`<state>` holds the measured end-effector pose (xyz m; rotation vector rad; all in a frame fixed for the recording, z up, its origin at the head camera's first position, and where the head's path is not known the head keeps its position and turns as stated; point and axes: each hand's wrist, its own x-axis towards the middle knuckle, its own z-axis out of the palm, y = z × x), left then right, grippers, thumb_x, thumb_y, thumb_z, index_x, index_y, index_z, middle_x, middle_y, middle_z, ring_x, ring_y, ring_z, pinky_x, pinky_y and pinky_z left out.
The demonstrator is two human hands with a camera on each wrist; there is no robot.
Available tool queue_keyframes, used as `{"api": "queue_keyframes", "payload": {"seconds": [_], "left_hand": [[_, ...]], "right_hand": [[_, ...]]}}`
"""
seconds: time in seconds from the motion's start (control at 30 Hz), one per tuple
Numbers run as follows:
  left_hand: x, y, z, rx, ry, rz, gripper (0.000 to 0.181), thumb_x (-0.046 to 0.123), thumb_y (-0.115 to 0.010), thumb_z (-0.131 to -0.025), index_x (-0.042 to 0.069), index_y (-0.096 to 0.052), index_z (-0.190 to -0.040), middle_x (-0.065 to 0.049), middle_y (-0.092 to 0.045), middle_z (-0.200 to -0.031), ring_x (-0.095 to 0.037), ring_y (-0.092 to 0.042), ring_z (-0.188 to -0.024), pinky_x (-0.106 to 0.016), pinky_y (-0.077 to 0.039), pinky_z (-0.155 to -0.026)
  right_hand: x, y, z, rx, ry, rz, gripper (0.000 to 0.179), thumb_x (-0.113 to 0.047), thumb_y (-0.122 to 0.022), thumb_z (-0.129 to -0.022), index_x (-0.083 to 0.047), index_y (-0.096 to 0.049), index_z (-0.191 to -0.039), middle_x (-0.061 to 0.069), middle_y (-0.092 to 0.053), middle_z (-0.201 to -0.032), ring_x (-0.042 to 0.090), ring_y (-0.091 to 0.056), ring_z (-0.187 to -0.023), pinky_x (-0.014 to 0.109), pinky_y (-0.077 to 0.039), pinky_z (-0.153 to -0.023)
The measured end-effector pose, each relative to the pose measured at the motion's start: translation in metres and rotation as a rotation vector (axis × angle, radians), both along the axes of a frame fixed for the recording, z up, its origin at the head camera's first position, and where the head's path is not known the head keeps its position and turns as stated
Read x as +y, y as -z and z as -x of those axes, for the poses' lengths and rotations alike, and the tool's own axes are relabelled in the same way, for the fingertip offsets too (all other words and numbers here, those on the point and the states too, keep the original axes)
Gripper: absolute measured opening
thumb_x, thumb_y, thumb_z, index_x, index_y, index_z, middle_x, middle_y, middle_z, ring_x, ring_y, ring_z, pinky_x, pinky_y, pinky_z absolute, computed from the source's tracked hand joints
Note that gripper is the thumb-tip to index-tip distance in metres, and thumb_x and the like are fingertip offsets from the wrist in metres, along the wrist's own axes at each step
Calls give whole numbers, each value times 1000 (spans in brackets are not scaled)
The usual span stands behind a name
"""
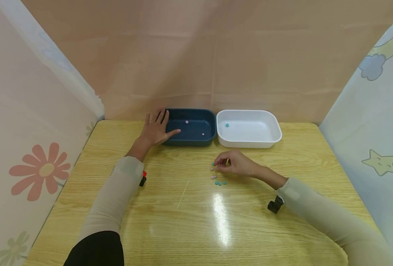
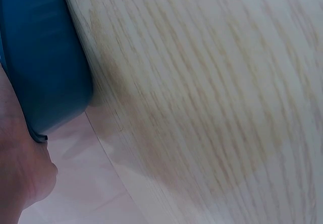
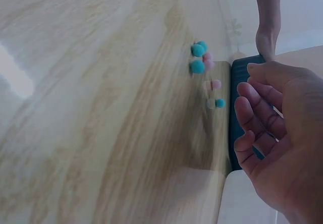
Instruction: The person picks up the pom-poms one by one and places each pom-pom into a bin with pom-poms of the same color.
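Small blue balls and small pink balls lie loose in a short column just below the middle of the head view. They look very light and perhaps soft, like pompoms, so a gentle pinch of thumb and forefinger across each one's widest part should do; a hard squeeze could flatten them, and a sideways nudge might roll them off. Where they sit close together, taking an outer one from its free side seems safest. The right hand is just beside the column's upper end; its grip is loosely bent, and no ball shows in it. Above, near the centre, the dark bin has two pink balls inside; the white bin, to its right, has one blue ball. The left hand rests on the dark bin's left end, its grip unclenched, fingers spread. Both bins stand on the wood-grain counter.
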<state>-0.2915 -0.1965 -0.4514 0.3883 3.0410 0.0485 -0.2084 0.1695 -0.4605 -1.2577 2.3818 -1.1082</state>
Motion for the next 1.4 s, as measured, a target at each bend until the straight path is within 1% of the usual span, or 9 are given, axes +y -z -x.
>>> {"api": "queue_keyframes", "payload": {"seconds": [0.13,0.27,0.57,0.67,0.83,0.97,1.13,1.4], "left_hand": [[0,2,1,-5,3,6,105,80,-34,-102,9,2,-171,-13,8,-178,-31,5,-165,-64,1,-129],[0,2,1,-3,1,8,106,80,-35,-101,9,2,-171,-13,8,-178,-31,5,-165,-64,1,-129],[-1,4,3,-6,-1,5,106,81,-33,-101,10,4,-171,-12,9,-178,-31,7,-165,-64,3,-129],[0,4,3,-2,-3,11,107,82,-34,-100,10,3,-171,-12,9,-178,-30,7,-165,-63,2,-129],[0,4,2,2,-5,8,106,81,-34,-101,10,3,-171,-12,8,-178,-30,7,-165,-63,1,-129],[0,4,3,-2,-5,6,106,81,-34,-101,10,4,-171,-12,8,-178,-30,7,-165,-63,2,-129],[0,4,3,-2,-6,12,106,81,-33,-101,11,5,-171,-11,9,-178,-30,7,-165,-63,2,-129],[0,4,2,2,-6,13,105,81,-31,-101,11,5,-171,-11,10,-178,-30,7,-165,-64,2,-129]], "right_hand": [[1,6,-2,-55,-24,-4,9,-6,-79,-95,-4,-81,-104,1,-79,-95,8,-66,-77,26,-55,-66],[2,9,-3,-90,-29,-6,11,-6,-79,-96,-4,-81,-106,4,-79,-96,10,-67,-78,26,-57,-68],[2,17,-4,-130,-36,-13,12,-2,-78,-94,-3,-81,-106,-1,-75,-90,9,-67,-77,24,-57,-69],[1,20,-5,-130,-35,-22,12,-3,-79,-94,-5,-81,-106,-3,-74,-89,8,-66,-77,23,-57,-68],[1,25,-6,-132,-40,-31,12,-11,-81,-95,-8,-81,-107,-5,-74,-89,9,-66,-77,24,-57,-68],[0,27,-5,-116,-51,-29,12,-16,-81,-96,-10,-82,-106,-5,-74,-89,9,-66,-77,24,-57,-69],[-1,28,-5,-95,-56,-45,10,-17,-82,-96,-13,-82,-105,-8,-73,-89,7,-67,-77,24,-57,-69],[-4,28,-4,-66,-75,-52,5,-14,-82,-95,-13,-83,-100,-8,-73,-88,4,-66,-74,23,-57,-66]]}}
